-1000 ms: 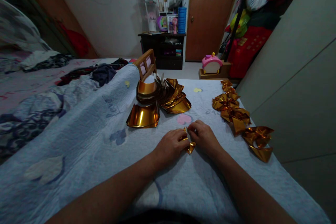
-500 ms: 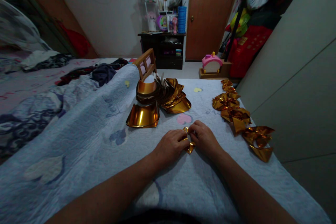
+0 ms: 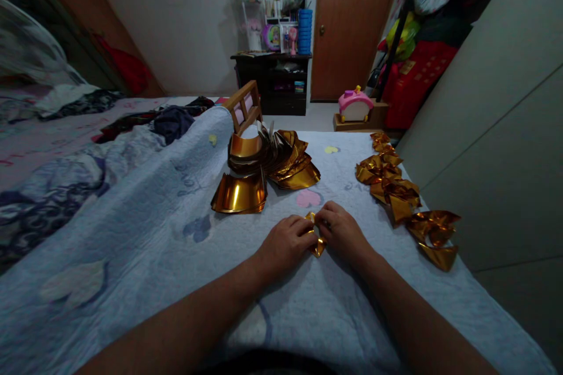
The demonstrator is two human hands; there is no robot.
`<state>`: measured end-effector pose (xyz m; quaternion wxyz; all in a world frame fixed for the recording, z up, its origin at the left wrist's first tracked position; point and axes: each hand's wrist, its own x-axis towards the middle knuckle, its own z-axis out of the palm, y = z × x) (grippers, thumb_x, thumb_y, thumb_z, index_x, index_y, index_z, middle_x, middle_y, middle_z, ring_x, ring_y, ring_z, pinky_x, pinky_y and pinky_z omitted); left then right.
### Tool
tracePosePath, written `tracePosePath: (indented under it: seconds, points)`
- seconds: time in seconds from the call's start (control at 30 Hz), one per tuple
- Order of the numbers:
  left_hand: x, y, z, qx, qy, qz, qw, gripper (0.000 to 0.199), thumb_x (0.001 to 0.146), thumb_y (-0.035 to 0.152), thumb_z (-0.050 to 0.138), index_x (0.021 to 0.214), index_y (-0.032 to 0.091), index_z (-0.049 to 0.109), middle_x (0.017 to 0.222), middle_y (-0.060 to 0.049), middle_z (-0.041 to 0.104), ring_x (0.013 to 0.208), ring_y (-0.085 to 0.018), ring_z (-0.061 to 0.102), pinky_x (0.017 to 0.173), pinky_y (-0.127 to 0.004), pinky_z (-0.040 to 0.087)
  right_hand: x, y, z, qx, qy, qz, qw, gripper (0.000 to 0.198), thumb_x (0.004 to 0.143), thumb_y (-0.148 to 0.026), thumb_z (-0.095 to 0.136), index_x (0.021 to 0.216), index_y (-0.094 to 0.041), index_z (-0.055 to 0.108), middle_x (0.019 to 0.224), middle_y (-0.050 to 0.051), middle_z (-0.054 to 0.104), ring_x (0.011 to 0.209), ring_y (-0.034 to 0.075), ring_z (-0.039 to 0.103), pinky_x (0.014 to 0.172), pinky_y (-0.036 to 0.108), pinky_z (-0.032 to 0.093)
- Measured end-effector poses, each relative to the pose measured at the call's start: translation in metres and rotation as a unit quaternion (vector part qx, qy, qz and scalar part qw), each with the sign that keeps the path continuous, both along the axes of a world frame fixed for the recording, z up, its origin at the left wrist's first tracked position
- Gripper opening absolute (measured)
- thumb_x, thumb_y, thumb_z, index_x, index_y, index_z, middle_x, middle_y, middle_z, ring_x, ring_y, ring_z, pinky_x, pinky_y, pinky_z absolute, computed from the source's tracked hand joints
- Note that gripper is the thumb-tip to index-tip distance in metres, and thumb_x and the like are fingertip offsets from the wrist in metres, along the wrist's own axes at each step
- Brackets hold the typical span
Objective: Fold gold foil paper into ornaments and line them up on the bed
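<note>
A small folded piece of gold foil paper (image 3: 319,246) lies on the blue quilt between my hands. My left hand (image 3: 290,240) grips it from the left, with fingers curled and thumb against its edge. My right hand (image 3: 339,224) pinches its upper right side. Fingers cover much of the piece, so its full shape is hidden. Beyond my hands sit fanned stacks of curved gold foil sheets (image 3: 240,193). To the right runs a row of folded gold foil pieces (image 3: 396,190), the nearest one (image 3: 435,237) close to the quilt's right edge.
A light blue quilt (image 3: 176,281) with heart patterns covers the surface, rising in a ridge at left. A small wooden frame (image 3: 246,106) stands behind the foil stacks. A pale cabinet (image 3: 505,146) borders the right side. A pink toy (image 3: 355,106) sits beyond the far edge.
Almost nothing differs. Both hands stay on the folded foil piece, with only a slight shift of the fingers.
</note>
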<state>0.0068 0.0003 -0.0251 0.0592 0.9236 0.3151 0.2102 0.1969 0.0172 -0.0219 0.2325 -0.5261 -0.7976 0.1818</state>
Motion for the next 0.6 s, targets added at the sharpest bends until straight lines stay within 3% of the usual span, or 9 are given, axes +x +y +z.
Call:
tracePosePath:
  seconds: [0.6]
  points:
    - [-0.0003,-0.0013,0.0051,-0.012,0.000,0.003,1.000,0.010,0.096,0.021,0.062,0.102,0.021,0.071,0.108,-0.005,0.071,0.099,-0.020,0.062,0.085,-0.033,0.051,-0.0020,-0.0018,0.0027,-0.009,-0.007,0.001,1.000,0.017,0.089,-0.009,0.057,0.087,-0.019,0.071,0.093,0.004,0.061,0.091,0.018,0.058,0.080,0.027,0.044]
